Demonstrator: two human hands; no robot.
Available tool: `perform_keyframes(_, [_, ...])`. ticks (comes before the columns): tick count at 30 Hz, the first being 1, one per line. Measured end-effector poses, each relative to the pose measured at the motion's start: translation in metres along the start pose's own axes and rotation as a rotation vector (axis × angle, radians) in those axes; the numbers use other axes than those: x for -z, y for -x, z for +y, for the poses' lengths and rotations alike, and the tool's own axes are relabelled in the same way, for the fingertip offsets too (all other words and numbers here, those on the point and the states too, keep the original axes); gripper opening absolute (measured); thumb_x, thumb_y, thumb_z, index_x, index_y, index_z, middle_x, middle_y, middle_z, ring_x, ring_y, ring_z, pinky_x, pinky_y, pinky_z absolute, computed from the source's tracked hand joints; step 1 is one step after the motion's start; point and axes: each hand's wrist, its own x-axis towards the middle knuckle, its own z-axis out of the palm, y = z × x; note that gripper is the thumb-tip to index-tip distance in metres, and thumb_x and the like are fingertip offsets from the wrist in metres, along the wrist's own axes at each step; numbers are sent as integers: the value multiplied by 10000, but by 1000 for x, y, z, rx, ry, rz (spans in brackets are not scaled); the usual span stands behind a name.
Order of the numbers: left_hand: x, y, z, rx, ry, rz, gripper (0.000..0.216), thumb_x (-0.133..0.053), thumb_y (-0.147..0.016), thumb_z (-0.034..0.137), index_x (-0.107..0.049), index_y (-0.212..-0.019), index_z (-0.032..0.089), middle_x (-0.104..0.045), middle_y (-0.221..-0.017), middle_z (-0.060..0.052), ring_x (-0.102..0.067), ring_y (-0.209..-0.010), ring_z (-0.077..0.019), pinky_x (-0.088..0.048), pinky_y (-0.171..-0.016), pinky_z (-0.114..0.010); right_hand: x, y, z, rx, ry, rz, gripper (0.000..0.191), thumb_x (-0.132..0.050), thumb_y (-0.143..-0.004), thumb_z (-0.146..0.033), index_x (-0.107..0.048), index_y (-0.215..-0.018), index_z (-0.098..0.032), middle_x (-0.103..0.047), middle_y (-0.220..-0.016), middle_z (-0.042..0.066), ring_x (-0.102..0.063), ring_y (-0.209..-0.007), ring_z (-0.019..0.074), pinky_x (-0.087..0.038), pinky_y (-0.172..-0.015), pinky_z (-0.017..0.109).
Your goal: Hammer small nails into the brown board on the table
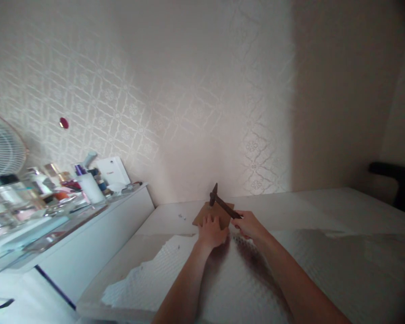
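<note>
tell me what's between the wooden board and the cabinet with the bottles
In the head view, only bare white table with a few tiny specks lies between the wooden board and the cabinet.

pale patterned wallpaper [175, 90], white cabinet [97, 234] on the left cluttered with bottles [87, 184], a fan [2, 148] too.

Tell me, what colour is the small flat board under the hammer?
The small flat wooden board is plain mid-brown, like cardboard or fibreboard, seen best in the head view.
</note>
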Motion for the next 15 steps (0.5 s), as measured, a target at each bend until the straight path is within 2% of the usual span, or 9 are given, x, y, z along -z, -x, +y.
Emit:
perform_keyframes(5, [0,1,0,-7,14,3,674,-377,-875,495,-359,-1435,120,-243,-1541,-206,-213,-1419,-363,-204,-1110,-543,-2,-1,1,-2,-79,3,362,-516,-684,-128,-695,-998,-121,-402,-455,-86,-305,-358,53,-253,-401,199])
perform_keyframes(10, [0,0,-1,-8,2,-4,670,-378,-878,480,-350,-1445,125,-250,-1541,-199,-206,-1421,-363,-206,-1110,-547,-2,1,-1,-29,-133,-35,271,-506,-672,-109,-674,-885,-109,-366,-430,-96,-287,-334,51,-210,-365,198])
perform_keyframes(15, [0,1,-1,-17,-9,-5,663,-377,-880,472,-351,-1440,118,-252,-1538,-206,-218,-1414,-372,-219,-1101,-557,-1,1,-2,-35,-128,-10,304,-500,-691,-106,-673,-941,-110,-374,-439,-98,-287,-332,52,-220,-364,202])
